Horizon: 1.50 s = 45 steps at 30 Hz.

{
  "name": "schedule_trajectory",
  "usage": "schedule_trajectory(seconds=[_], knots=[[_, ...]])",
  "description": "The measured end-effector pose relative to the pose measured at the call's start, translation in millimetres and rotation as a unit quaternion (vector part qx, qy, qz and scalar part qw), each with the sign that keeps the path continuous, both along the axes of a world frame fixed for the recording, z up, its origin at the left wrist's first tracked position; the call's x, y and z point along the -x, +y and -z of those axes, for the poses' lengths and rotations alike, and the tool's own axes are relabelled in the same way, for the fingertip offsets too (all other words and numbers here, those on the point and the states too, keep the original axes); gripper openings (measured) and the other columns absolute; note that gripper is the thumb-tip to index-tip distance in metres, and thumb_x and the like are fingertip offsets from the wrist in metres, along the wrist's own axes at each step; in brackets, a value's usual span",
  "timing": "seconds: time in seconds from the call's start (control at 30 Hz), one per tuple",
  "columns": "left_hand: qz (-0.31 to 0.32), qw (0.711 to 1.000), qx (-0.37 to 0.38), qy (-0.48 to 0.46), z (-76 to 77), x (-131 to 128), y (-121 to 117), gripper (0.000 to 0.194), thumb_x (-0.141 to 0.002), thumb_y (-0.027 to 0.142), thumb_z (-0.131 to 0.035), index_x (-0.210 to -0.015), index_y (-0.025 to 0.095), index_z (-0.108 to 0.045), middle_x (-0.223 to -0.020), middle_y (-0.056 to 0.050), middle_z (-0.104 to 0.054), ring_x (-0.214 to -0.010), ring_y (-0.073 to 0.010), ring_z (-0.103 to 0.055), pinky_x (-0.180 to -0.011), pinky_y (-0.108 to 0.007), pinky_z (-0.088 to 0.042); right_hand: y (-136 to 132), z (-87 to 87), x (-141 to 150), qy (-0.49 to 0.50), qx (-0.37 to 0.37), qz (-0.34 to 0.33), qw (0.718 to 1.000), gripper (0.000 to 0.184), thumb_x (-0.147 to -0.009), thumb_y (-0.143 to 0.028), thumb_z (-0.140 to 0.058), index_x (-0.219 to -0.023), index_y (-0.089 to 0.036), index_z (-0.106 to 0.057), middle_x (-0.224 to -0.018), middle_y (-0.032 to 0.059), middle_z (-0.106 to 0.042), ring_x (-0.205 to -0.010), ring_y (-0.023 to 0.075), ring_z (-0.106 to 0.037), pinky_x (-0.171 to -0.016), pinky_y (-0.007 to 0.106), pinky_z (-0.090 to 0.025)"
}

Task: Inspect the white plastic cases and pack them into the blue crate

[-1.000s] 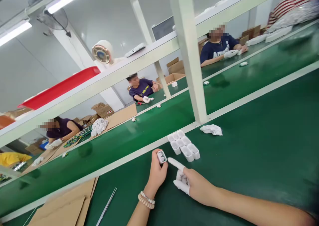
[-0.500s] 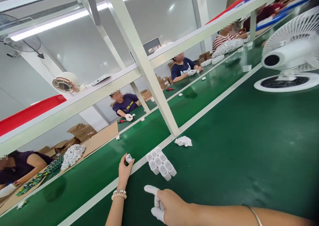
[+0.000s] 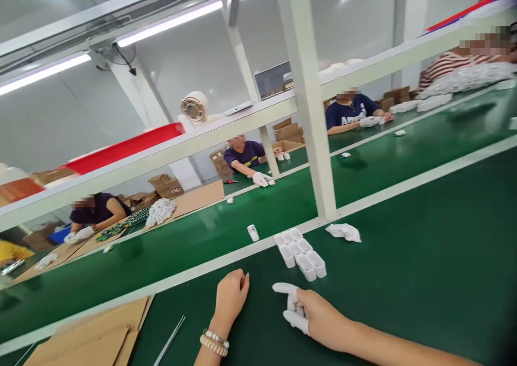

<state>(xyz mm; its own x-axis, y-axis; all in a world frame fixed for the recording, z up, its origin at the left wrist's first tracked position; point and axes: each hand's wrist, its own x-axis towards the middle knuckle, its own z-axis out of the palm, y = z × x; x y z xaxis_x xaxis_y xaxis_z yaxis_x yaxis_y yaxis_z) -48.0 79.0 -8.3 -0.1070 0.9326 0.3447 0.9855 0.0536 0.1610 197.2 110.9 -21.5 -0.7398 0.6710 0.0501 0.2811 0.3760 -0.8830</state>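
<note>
On the dark green bench [image 3: 404, 269], a cluster of white, open-topped plastic cups [image 3: 306, 272] stands upright, packed side by side. A single white, oblong plastic housing [image 3: 252, 233] lies on the bright green conveyor belt [image 3: 194, 236], left of the cluster and across the pale rail [image 3: 218, 262]. The bare left hand [image 3: 233, 296], wearing beaded bracelets [image 3: 214, 343], is nearer the wearer and left of the cluster; fingers curled inward, grip narrow. The right hand [image 3: 323, 320], white coverings on its fingers, is just nearer than the cluster; grip wide, thumb and forefinger apart. A crumpled white wad [image 3: 344, 232] lies right of the cluster. Slim metal tweezers [image 3: 169, 340] and brown cardboard sheets [image 3: 89, 336] lie well left of the cluster, towards the wearer.
</note>
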Motion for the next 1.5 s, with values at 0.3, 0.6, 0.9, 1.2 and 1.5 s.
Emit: schedule_trajectory(seconds=[0.3, 0.6, 0.9, 1.2, 1.5], knots=[[-0.004, 0.999, 0.043, 0.02, -5.2, 0.5, 4.2, 0.024, -0.093, 0.024, -0.042, -0.073, 0.02, -0.055, -0.075, -0.004, -0.065, -0.07, -0.017, -0.062, -0.062, -0.026, -0.036, -1.2, -6.1, 2.8, -0.041, -0.028, -0.031, 0.998, 0.043, -0.09, -0.052, -0.05, -0.112, -0.018, -0.062, -0.079, 0.0033, -0.058, -0.066, 0.0149, -0.05, -0.064, 0.027, -0.043], [-0.005, 0.998, 0.063, 0.022, -6.6, 0.0, 1.4, 0.024, -0.095, 0.024, -0.041, -0.079, 0.019, -0.059, -0.081, -0.006, -0.068, -0.077, -0.0193, -0.064, -0.068, -0.027, -0.041, -17.2, -14.2, 8.9, -0.125, -0.244, -0.059, 0.96, 0.032, -0.095, -0.039, -0.042, -0.094, -0.017, -0.066, -0.081, 0.0056, -0.059, -0.067, 0.0161, -0.051, -0.067, 0.029, -0.041], [-0.011, 0.998, 0.065, 0.021, -8.1, -2.2, 0.3, 0.025, -0.095, 0.025, -0.041, -0.076, 0.02, -0.057, -0.077, -0.005, -0.066, -0.074, -0.0186, -0.063, -0.065, -0.027, -0.038, -10.7, -17.4, 0.5, -0.088, -0.149, -0.089, 0.981, 0.045, -0.093, -0.033, -0.047, -0.136, -0.02, -0.049, -0.083, 0.0016, -0.059, -0.061, 0.0123, -0.048, -0.062, 0.025, -0.041], [-0.014, 0.996, 0.08, 0.02, -11.3, -3.1, -1.1, 0.024, -0.096, 0.026, -0.041, -0.079, 0.019, -0.058, -0.08, -0.006, -0.067, -0.078, -0.0188, -0.064, -0.069, -0.027, -0.04, -9.1, -12.5, 0.1, -0.08, -0.171, -0.092, 0.978, 0.049, -0.096, -0.044, -0.042, -0.137, -0.019, -0.05, -0.076, 0.0013, -0.056, -0.06, 0.0132, -0.046, -0.062, 0.026, -0.041], [-0.005, 0.995, 0.096, 0.024, -17.0, -3.9, -6.6, 0.023, -0.098, 0.026, -0.041, -0.092, 0.015, -0.061, -0.092, -0.007, -0.067, -0.086, -0.0178, -0.063, -0.078, -0.032, -0.046, -12.0, -13.4, 3.3, -0.103, -0.204, -0.067, 0.971, 0.04, -0.097, -0.048, -0.039, -0.1, -0.019, -0.067, -0.072, 0.0028, -0.055, -0.061, 0.0158, -0.049, -0.063, 0.03, -0.043]])
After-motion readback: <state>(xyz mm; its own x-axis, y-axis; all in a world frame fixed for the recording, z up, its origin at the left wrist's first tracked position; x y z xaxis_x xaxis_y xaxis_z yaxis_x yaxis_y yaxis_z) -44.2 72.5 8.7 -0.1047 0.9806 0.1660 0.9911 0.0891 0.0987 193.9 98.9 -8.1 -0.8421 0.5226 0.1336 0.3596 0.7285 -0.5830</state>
